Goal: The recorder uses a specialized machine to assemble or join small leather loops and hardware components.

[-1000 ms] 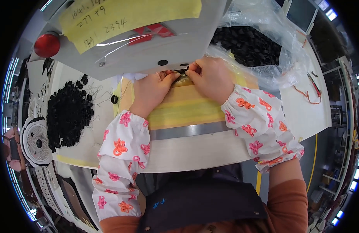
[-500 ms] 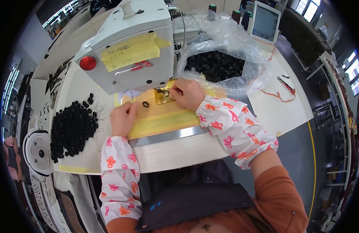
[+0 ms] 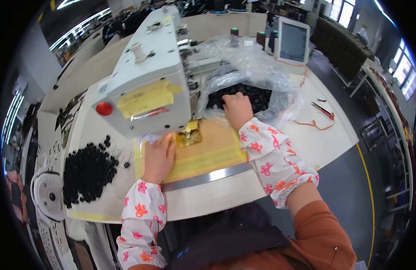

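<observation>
My right hand reaches over the near rim of a clear plastic bag, its curled fingertips among small black loops. Whatever those fingertips pinch is hidden. On the yellow-taped sewing bed, my left hand rests with fingers stretched forward, just left of the presser foot of a white sewing machine. No object shows in this left hand. A bit of white cloth lies by its fingertips, partly under the machine head.
Left on the table is a heap of black pieces with loose threads; a single black piece lies beside it. Red-handled snippers on an orange cord are at right. A screen and thread spools stand behind. A white fan is at far left.
My right hand has gone from the presser foot to the bag. The left has moved toward the machine head. The loop between my hands no longer shows there; a lone piece lies beside the heap.
</observation>
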Demonstrator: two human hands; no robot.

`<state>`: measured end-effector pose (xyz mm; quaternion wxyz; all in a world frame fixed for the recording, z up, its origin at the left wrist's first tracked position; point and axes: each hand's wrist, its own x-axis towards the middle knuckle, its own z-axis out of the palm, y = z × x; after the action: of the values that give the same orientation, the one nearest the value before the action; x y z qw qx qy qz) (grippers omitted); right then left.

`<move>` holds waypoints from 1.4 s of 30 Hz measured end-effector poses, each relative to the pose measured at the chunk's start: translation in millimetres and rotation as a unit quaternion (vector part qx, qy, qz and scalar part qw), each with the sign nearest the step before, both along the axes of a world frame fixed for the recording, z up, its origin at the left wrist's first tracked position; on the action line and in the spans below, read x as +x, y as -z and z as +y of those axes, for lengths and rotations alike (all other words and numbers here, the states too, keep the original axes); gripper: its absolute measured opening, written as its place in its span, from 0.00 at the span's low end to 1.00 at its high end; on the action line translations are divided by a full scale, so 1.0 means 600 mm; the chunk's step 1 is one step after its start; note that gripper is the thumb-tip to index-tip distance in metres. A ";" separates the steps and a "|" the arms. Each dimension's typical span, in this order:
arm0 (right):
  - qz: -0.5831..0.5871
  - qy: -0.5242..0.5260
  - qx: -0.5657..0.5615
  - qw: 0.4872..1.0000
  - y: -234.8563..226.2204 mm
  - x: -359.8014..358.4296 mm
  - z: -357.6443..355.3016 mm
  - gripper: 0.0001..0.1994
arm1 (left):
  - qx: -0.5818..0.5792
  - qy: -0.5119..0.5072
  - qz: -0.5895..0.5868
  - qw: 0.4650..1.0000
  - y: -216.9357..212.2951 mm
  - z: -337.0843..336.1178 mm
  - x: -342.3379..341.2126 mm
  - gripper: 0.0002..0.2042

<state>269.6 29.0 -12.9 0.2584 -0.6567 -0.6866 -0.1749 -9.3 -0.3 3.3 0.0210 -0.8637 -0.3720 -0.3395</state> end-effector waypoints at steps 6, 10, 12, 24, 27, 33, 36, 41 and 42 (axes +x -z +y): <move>0.043 -0.046 0.038 0.997 0.002 -0.028 -0.005 0.10 | -0.154 -0.056 -0.001 0.986 0.026 0.019 0.020 0.11; 0.039 -0.068 0.114 0.990 -0.016 -0.012 -0.016 0.10 | -0.156 -0.043 -0.062 0.985 0.024 0.011 0.023 0.12; 0.016 -0.076 0.129 0.989 -0.032 0.005 -0.027 0.10 | -0.200 -0.065 -0.037 0.977 0.030 0.023 0.044 0.12; 0.308 -0.272 -0.112 0.905 -0.023 -0.165 -0.113 0.10 | -0.142 -0.017 -0.082 0.986 0.034 0.006 0.028 0.07; 0.257 -0.307 -0.081 0.912 -0.029 -0.165 -0.113 0.09 | -0.191 -0.013 -0.082 0.978 0.045 0.011 0.017 0.07; 0.415 -0.265 -0.136 0.860 -0.022 -0.169 -0.087 0.10 | -0.258 -0.020 -0.167 0.951 0.014 0.012 0.001 0.10; 0.450 -0.288 -0.096 0.840 -0.016 -0.169 -0.072 0.11 | -0.351 0.007 -0.243 0.904 0.011 0.021 -0.002 0.07; 0.416 -0.283 -0.070 0.861 -0.014 -0.135 -0.075 0.11 | -0.416 0.073 -0.242 0.874 0.008 0.025 0.032 0.07; 0.401 -0.288 -0.073 0.867 -0.015 -0.141 -0.078 0.10 | -0.417 0.077 -0.243 0.872 0.009 0.021 0.027 0.07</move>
<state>185.2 -17.7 -4.1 0.5016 -0.4600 -0.6936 0.2361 6.8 12.4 -1.8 -0.4586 -0.7084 -0.4044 -0.3526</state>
